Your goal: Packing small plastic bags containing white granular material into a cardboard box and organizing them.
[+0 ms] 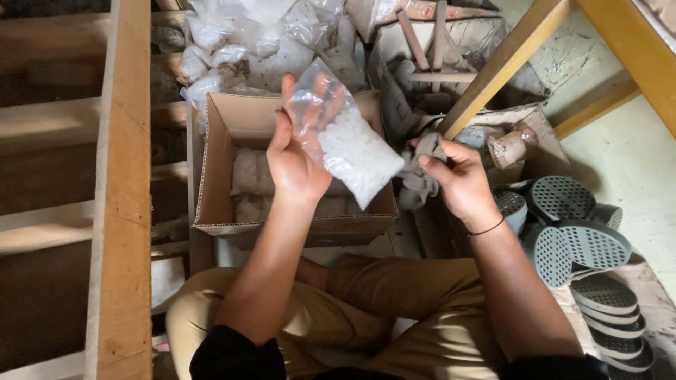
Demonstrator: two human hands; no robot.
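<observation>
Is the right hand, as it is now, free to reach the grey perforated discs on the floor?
Probably not yet: the right hand is shut on a grey rag. The grey perforated discs lie close beside it with nothing between.

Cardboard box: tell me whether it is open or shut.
Open: the cardboard box has its flaps up, with white packets visible inside.

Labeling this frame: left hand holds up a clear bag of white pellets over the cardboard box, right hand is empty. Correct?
Not quite. The head view shows the right hand is not empty: it grips a crumpled grey rag. The rest stands: the left hand holds up the clear bag of white pellets over the cardboard box.
</observation>
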